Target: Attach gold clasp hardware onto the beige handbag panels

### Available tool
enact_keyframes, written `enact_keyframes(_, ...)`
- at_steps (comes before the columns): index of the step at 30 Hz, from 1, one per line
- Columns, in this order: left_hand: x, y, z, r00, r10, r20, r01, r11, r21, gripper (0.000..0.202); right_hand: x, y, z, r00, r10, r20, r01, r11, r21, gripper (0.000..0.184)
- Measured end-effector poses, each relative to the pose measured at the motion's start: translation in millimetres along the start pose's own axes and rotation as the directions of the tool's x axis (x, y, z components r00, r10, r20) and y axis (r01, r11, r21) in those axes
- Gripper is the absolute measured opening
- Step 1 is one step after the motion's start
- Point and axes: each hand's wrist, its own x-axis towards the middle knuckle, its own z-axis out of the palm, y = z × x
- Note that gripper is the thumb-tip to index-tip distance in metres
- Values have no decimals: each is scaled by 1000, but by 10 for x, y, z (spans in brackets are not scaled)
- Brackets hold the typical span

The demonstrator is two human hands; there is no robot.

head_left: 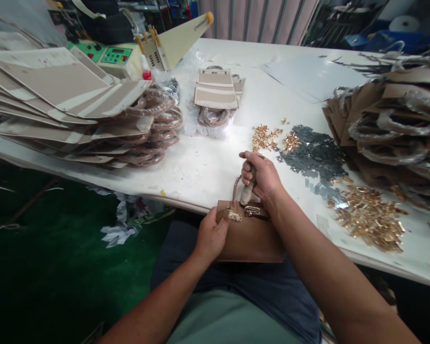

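Observation:
A brown bag panel [251, 241] lies across my lap against the table's front edge. Its upper edge carries gold metal fittings [252, 211] and a plastic-wrapped handle [235, 188]. My left hand [213, 231] grips the panel's left side, thumb near a pale fitting [232, 215]. Wrapped round a hand tool with a thick greyish handle [247, 193], my right hand [260, 174] is closed just above the fittings. The tool points down at the panel; its tip is too small to make out.
Stacked panels with wrapped handles stand left [68, 91]; more brown bags [394, 124] stand right. A small stack [216, 93] sits further back. Small gold parts [263, 137], dark metal plates [311, 155] and gold fittings [372, 220] lie in piles. A machine [118, 55] is behind.

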Motion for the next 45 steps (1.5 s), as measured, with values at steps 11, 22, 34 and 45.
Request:
enact_keyframes(11, -1, -75, -3, 998, -58, 19, 59, 996, -63, 37, -139, -225, -247, 932, 315, 182, -300, 948, -102, 36)
enact_keyframes(22, -3, -22, -9, 999, -21, 38, 20, 999, 35, 40, -207, -91, -246, 993, 58, 103, -70, 991, 118, 40)
enact_keyframes(34, 9, 31, 3, 998, -45, 37, 42, 995, 88, 35, 47, 140, -238, 954, 259, 152, -290, 924, 249, 31)
enact_keyframes(45, -7, 56, 61, 992, -124, -7, 124, 992, 20, 37, 111, 191, -132, 919, 363, 156, -385, 911, 148, 30)
